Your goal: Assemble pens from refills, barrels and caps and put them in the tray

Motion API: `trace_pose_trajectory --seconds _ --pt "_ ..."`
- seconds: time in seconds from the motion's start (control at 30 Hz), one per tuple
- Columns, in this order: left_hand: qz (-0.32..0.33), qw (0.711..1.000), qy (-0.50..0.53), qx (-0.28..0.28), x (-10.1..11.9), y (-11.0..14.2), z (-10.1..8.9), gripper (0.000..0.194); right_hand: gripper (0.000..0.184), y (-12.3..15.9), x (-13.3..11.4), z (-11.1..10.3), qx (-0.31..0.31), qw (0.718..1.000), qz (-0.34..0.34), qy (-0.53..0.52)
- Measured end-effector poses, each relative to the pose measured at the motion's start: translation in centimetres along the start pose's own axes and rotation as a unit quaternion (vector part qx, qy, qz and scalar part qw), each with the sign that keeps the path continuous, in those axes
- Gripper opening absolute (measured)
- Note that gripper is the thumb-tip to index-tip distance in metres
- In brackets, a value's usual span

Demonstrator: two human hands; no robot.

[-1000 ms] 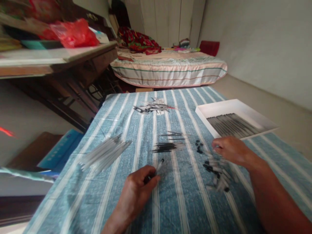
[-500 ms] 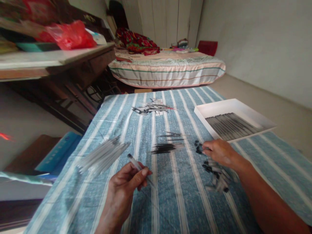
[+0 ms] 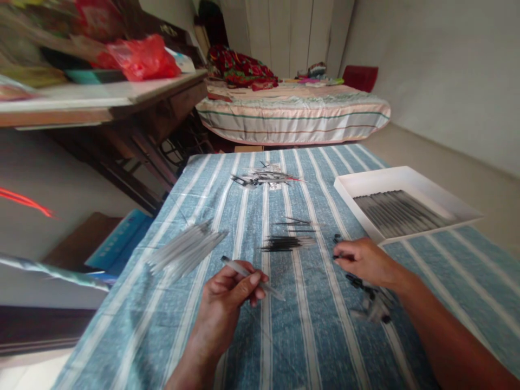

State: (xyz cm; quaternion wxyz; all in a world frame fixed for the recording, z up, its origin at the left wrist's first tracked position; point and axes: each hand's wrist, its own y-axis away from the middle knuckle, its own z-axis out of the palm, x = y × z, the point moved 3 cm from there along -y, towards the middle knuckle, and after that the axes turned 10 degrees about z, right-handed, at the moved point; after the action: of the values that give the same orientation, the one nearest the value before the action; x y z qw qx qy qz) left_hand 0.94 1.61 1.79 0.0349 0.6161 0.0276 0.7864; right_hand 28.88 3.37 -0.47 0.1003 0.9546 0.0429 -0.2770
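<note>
My left hand [image 3: 233,295] pinches a translucent pen barrel [image 3: 232,264] with a dark end; it slants over the cloth, tip to the lower right. Fingers closed, my right hand [image 3: 365,261] is low at the small black pen parts [image 3: 337,238]. A dark bit shows by its fingertips, but whether it is held is unclear. Below that hand lies a heap of clear and black pen caps [image 3: 376,306], partly hidden by the wrist. Black-filled refills [image 3: 286,244] lie between the hands. A bundle of clear barrels [image 3: 187,249] is at the left.
At the right, a white box [image 3: 377,181] holds a row of pens [image 3: 400,211]. Loose pen pieces [image 3: 266,177] lie at the far end of the striped cloth [image 3: 306,325]. Beyond are a bed [image 3: 292,114] and, left, a wooden table [image 3: 101,97] with a red bag [image 3: 142,57].
The view has turned slightly left, so everything sits farther right. My right hand has moved left over the small black parts. The barrel stays in my left hand, now tilted flatter.
</note>
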Motion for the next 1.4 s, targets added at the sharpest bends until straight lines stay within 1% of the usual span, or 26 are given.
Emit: trace_pose_trajectory --seconds 0.1,0.2,0.3,0.43,0.57,0.67,0.73,0.8,0.87,0.97,1.03,1.1,1.17,1.3,1.33,1.4 --pt "0.0 1.0 0.025 -0.011 -0.1 0.0 -0.1 0.018 0.012 0.4 -0.9 0.6 -0.008 0.995 -0.046 -0.084" --pt "-0.008 0.999 0.048 -0.014 -0.2 0.1 0.0 0.017 0.012 0.8 -1.8 1.0 -0.008 0.99 -0.08 -0.119" --pt "-0.014 0.997 0.07 -0.015 -0.3 0.2 0.2 0.015 0.015 0.9 -2.5 1.1 -0.011 0.987 -0.099 -0.127" --pt "-0.02 0.996 0.085 -0.018 -0.5 0.3 0.3 0.015 0.018 0.9 -2.6 1.4 -0.019 0.984 -0.12 -0.132" --pt "-0.027 0.996 0.084 -0.018 -0.7 0.3 0.3 0.015 0.019 0.7 -2.4 2.8 -0.025 0.983 -0.134 -0.122" --pt "-0.031 0.996 0.083 -0.017 -0.7 0.2 0.3 0.016 0.022 0.4 -2.1 3.6 -0.028 0.988 -0.111 -0.102" --pt "-0.031 0.996 0.078 -0.012 -0.6 0.2 0.3 0.017 0.027 0.2 -1.5 3.1 -0.013 0.993 -0.082 -0.081" --pt "-0.027 0.997 0.071 0.001 -0.4 0.1 0.3 0.018 0.028 0.0 -0.4 1.5 0.017 0.998 -0.045 -0.044" --pt "-0.026 0.997 0.064 0.018 -0.3 0.1 0.3 0.02 0.026 0.0 1.2 -0.6 0.036 0.999 0.006 0.022" --pt "-0.033 0.998 0.053 0.026 -0.4 0.0 0.4 0.021 0.02 0.2 3.8 -3.2 0.007 0.984 0.098 0.151" --pt "-0.038 0.998 0.043 0.021 -0.4 -0.1 0.5 0.021 0.017 0.4 4.8 -3.9 -0.024 0.971 0.132 0.198" --pt "-0.037 0.998 0.037 0.018 -0.6 -0.2 0.6 0.021 0.016 0.4 4.8 -3.7 -0.043 0.968 0.137 0.204" --pt "-0.034 0.999 0.036 0.015 -0.7 -0.3 0.6 0.021 0.016 0.3 4.0 -3.2 -0.051 0.97 0.129 0.197" --pt "-0.032 0.999 0.044 0.008 -0.9 -0.4 0.5 0.022 0.012 0.2 2.4 -2.3 -0.043 0.971 0.119 0.203" --pt "-0.033 0.998 0.048 0.007 -0.9 -0.3 0.5 0.021 0.011 0.3 2.1 -2.1 -0.037 0.974 0.111 0.192" --pt "-0.031 0.998 0.06 0.006 -0.9 -0.2 0.5 0.02 0.012 0.4 1.3 -1.6 -0.023 0.988 0.078 0.128"
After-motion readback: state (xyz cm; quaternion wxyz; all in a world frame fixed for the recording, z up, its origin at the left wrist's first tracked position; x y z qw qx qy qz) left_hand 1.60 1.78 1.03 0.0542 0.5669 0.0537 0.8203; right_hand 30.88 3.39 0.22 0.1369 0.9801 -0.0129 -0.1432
